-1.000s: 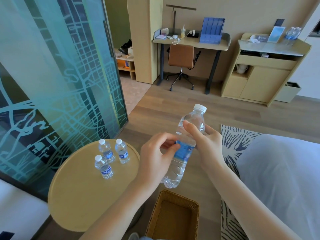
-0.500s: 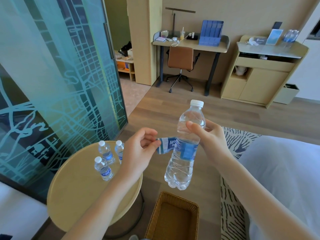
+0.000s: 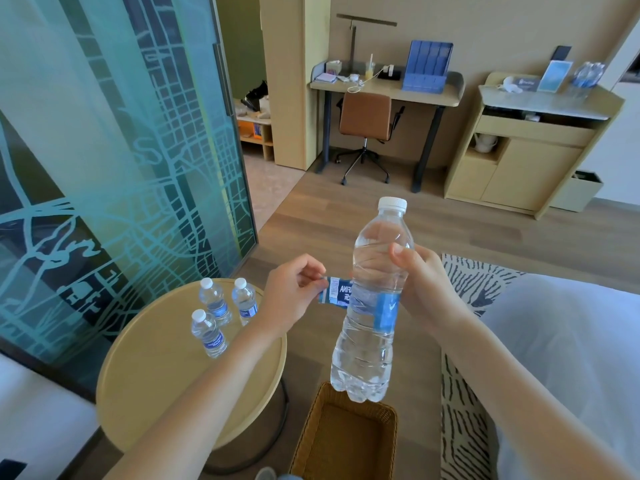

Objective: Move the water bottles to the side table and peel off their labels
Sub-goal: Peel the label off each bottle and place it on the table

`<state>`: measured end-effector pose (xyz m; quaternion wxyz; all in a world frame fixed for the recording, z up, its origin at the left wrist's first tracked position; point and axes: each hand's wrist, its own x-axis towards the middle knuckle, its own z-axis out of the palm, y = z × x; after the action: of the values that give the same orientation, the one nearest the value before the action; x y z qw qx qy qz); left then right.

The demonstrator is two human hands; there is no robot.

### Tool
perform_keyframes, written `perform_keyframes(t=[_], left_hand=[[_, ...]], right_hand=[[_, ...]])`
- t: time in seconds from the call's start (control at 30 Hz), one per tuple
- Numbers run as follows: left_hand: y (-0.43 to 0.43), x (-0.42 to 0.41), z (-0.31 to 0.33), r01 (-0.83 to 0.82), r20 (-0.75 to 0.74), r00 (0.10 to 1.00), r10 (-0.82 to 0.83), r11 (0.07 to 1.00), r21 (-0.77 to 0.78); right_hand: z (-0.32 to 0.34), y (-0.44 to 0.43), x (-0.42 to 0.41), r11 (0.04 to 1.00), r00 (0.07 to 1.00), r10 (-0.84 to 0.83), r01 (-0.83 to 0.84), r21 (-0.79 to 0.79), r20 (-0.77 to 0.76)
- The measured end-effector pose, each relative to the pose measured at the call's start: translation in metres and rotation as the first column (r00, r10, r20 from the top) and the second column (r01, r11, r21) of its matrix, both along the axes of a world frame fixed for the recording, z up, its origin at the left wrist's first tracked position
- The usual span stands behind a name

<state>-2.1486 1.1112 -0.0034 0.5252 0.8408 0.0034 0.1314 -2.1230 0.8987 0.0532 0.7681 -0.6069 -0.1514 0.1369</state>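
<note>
My right hand (image 3: 420, 287) grips a clear water bottle (image 3: 372, 341) with a white cap, held upright above the floor. Its blue label (image 3: 337, 294) is partly peeled and stretches out to the left. My left hand (image 3: 289, 296) pinches the loose end of that label. Three small bottles (image 3: 221, 315) with blue labels stand together on the round yellow side table (image 3: 166, 386) at the lower left.
A woven basket (image 3: 346, 441) sits on the floor below the held bottle. A patterned glass wall (image 3: 104, 150) runs along the left. A white bed (image 3: 571, 358) and a striped rug (image 3: 464, 393) are on the right. More bottles (image 3: 587, 74) stand on the far cabinet.
My left hand has pulled the label away from the bottle toward the left. The bottle has been raised and turned more upright.
</note>
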Motion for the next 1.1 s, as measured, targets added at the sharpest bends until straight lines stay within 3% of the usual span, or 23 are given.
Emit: perform_keyframes(t=[0.2,0.33,0.57,1.1], left_hand=[[-0.014,0.01,-0.017,-0.016,-0.041,0.999,0.015,0.999,-0.035],[-0.02,0.014,-0.023,0.032,-0.065,0.997,-0.035,0.998,-0.053],[-0.004,0.011,-0.027,0.068,-0.083,0.993,-0.089,0.973,-0.221],[-0.04,0.016,-0.029,0.115,-0.124,0.984,-0.131,0.985,-0.125]], right_hand=[[0.0,0.003,-0.007,0.989,0.994,0.11,-0.107,0.102,-0.024],[-0.002,0.004,-0.006,0.995,0.997,0.081,-0.08,0.067,-0.01],[-0.003,-0.004,-0.001,0.997,0.998,0.061,-0.06,0.042,-0.02],[0.005,0.008,-0.006,0.97,0.982,0.182,-0.17,0.172,-0.055]])
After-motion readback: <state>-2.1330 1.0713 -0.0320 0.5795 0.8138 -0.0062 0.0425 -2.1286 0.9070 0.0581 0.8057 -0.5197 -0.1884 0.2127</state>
